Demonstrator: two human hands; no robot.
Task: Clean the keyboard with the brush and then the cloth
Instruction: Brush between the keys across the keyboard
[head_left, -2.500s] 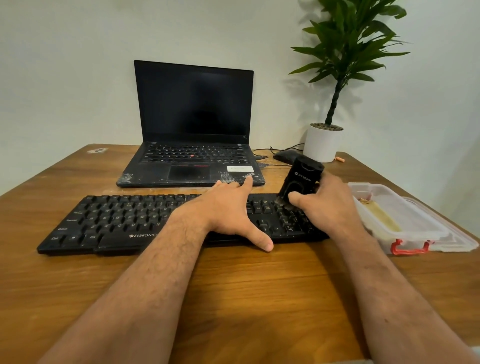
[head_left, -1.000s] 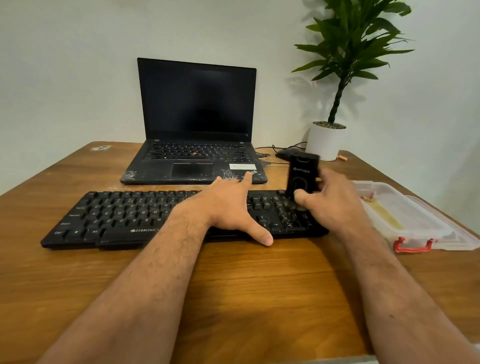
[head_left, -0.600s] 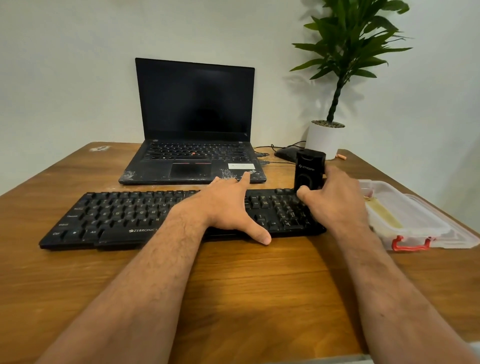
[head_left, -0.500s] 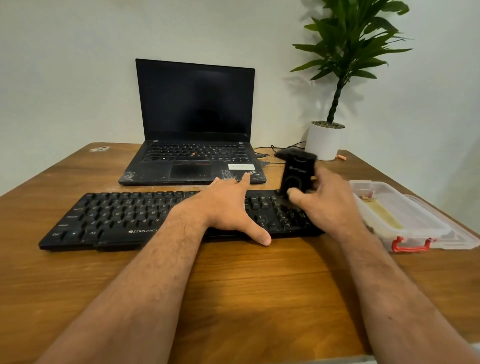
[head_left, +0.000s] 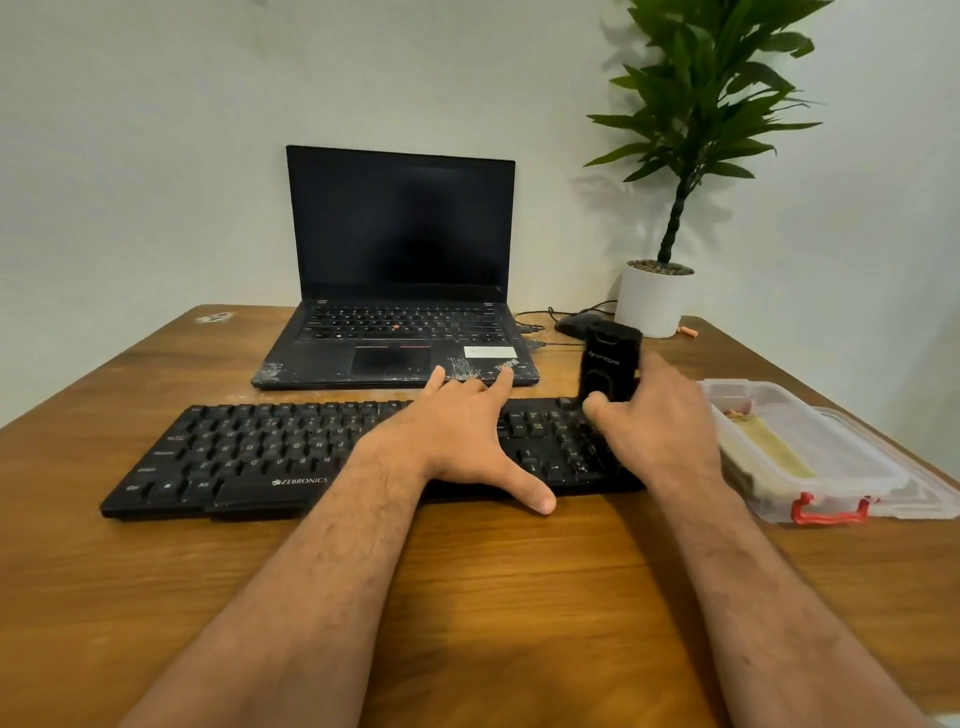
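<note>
1. Black keyboard lies flat on the wooden desk, lengthwise, parallel w/ the near edge, roughly mid-desk.
2. Left hand lies palm-down on the keyboard's middle, fingers spread & straight; thumb sticks out over the front edge onto the desk, fingertips reach past the back edge toward the laptop.
3. Right hand grips a black brush, fingers & thumb curled round its lower part; body stands nearly upright over the keyboard's right end, approx. at the number pad. Bristles hidden behind the thumb, so can't tell if they touch the keys.
4. Laptop is open, screen dark, just behind the keyboard, toward the far edge; palm rest looks scuffed.
5. Clear plastic box w/ red clasp sits at the right edge, just beside the keyboard's right end; something yellowish inside, can't tell what.
6. Potted plant in a white pot stands at the far right corner; dark mouse & cables lie btw. it & the laptop.
7. Small orange item lies near the pot; too small to tell.
</note>
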